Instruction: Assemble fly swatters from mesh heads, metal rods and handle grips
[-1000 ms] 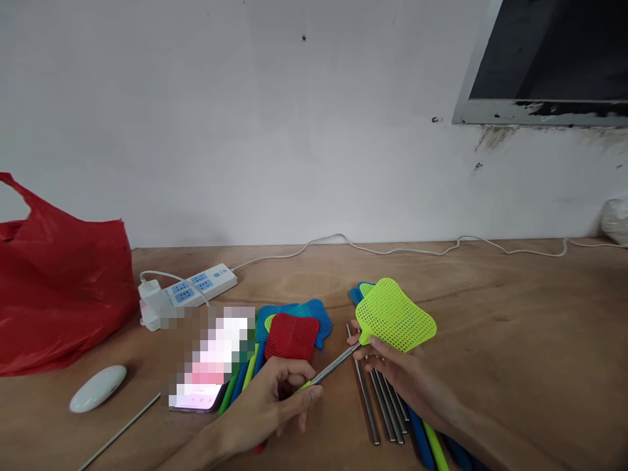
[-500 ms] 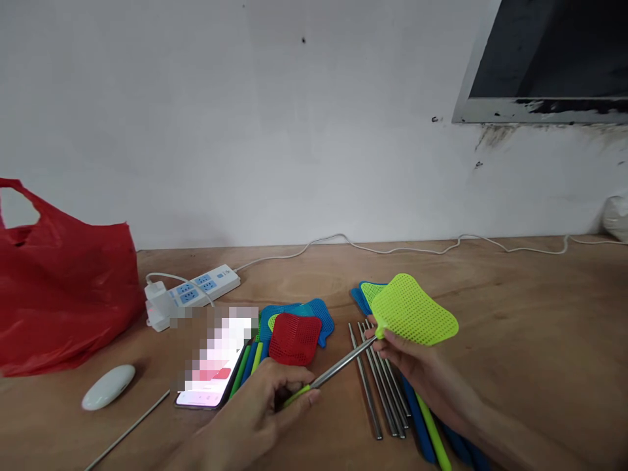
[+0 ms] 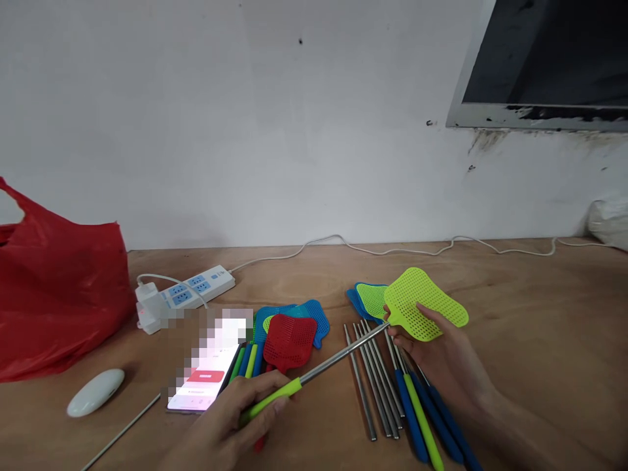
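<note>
A yellow-green fly swatter (image 3: 338, 357) with a steel shaft slants up to the right above the table. My left hand (image 3: 234, 413) is closed round its handle. At the other end my right hand (image 3: 449, 366) holds the perforated head, fingers behind it and thumb across its front. Under the shaft lie several bare metal rods (image 3: 377, 392). Blue and yellow-green swatters (image 3: 418, 418) lie beside and partly below my right hand. A red swatter head (image 3: 290, 341) rests on blue and green ones beyond my left hand.
A lit phone (image 3: 210, 366) lies left of the swatter handles. Farther left are a white power strip (image 3: 216, 282) with a plugged-in charger, a white oval object (image 3: 96, 392) and a red plastic bag (image 3: 63, 294). A thin white cable (image 3: 338, 237) runs along the wall.
My left hand has slid back toward me, baring more of the handle, and the shaft shows longer. My right hand has moved slightly right and now has its thumb on the swatter head.
</note>
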Tool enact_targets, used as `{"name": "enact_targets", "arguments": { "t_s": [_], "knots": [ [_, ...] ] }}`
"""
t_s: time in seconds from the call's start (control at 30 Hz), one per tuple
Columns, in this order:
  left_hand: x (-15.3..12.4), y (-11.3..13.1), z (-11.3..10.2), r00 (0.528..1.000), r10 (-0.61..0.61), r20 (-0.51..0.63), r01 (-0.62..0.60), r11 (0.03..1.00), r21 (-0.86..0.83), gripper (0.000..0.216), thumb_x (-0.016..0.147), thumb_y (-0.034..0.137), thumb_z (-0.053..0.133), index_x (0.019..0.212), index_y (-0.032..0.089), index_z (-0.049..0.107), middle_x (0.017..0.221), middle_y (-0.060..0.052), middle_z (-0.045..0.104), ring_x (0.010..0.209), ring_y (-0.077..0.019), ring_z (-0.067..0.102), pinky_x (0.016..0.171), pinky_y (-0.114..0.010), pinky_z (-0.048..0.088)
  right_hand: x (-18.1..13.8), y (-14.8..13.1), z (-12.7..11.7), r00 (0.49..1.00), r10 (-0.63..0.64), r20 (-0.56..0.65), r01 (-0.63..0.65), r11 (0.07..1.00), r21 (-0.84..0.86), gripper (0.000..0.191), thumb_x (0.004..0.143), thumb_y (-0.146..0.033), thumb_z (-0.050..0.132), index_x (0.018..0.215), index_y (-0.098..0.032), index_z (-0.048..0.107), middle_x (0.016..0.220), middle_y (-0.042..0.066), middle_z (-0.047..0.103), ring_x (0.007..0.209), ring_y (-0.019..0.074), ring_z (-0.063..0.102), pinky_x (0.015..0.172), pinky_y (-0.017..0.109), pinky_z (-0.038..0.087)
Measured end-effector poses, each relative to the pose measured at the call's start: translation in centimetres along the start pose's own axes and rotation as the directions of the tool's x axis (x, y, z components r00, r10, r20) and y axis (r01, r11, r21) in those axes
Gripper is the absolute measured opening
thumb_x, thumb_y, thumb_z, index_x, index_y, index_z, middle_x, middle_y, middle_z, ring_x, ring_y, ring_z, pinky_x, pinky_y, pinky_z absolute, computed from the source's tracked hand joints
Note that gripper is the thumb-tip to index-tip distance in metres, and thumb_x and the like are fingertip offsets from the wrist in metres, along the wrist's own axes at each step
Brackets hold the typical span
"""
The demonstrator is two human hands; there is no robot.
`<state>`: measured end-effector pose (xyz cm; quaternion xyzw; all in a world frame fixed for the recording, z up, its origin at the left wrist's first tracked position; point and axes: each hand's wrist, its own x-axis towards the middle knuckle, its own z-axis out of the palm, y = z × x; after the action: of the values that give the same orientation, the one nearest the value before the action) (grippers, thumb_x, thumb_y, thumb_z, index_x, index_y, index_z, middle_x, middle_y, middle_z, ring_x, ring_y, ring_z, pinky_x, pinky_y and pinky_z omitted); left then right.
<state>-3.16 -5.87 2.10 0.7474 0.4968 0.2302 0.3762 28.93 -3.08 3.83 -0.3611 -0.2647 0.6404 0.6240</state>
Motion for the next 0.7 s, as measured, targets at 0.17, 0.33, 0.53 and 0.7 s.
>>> {"name": "enact_targets", "arguments": {
  "t_s": [0.17,0.33,0.53,0.7],
  "knots": [
    [-0.1,1.7,-0.1,0.983,0.083,-0.165,-0.074,0.996,0.055,0.031,0.091,0.056,0.053,0.089,0.033,0.073,0.066,0.003,0.066,0.067,-0.0192,0.060,0.064,-0.024,0.046,0.4,0.6,0.0,0.973,-0.077,-0.217,0.063,0.995,-0.072,0.024,0.073,-0.030,0.081,0.071,-0.024,0.057,0.060,-0.004,0.051,0.046,0.0113,0.039,0.036,0.024,0.038],
    [0.5,2.6,0.9,0.975,0.133,-0.175,-0.102,0.979,0.175,0.031,0.096,0.049,0.047,0.088,0.029,0.069,0.074,0.004,0.068,0.069,-0.0177,0.060,0.066,-0.024,0.044,-0.6,3.7,2.1,0.980,-0.034,-0.197,0.004,0.989,-0.151,0.050,0.058,-0.048,0.089,0.066,-0.022,0.048,0.052,-0.010,0.036,0.044,0.0066,0.027,0.037,0.020,0.025],
    [1.6,2.7,1.4,0.984,0.148,-0.100,-0.122,0.966,0.229,0.030,0.099,0.044,0.043,0.087,0.025,0.063,0.078,0.003,0.068,0.073,-0.0178,0.063,0.067,-0.024,0.045,-0.9,5.4,2.7,0.996,0.044,-0.072,-0.052,0.993,-0.102,0.048,0.067,-0.054,0.083,0.069,-0.021,0.049,0.051,-0.011,0.032,0.046,0.0056,0.022,0.041,0.018,0.024],
    [1.8,2.2,1.7,0.978,0.191,-0.083,-0.169,0.960,0.223,0.034,0.100,0.045,0.039,0.088,0.025,0.063,0.079,0.002,0.069,0.072,-0.0174,0.064,0.065,-0.024,0.047,-0.7,5.2,2.1,0.995,0.087,0.038,-0.078,0.978,-0.193,0.045,0.075,-0.060,0.075,0.088,-0.017,0.066,0.054,-0.008,0.039,0.046,0.0057,0.027,0.042,0.019,0.026]
  ]
}}
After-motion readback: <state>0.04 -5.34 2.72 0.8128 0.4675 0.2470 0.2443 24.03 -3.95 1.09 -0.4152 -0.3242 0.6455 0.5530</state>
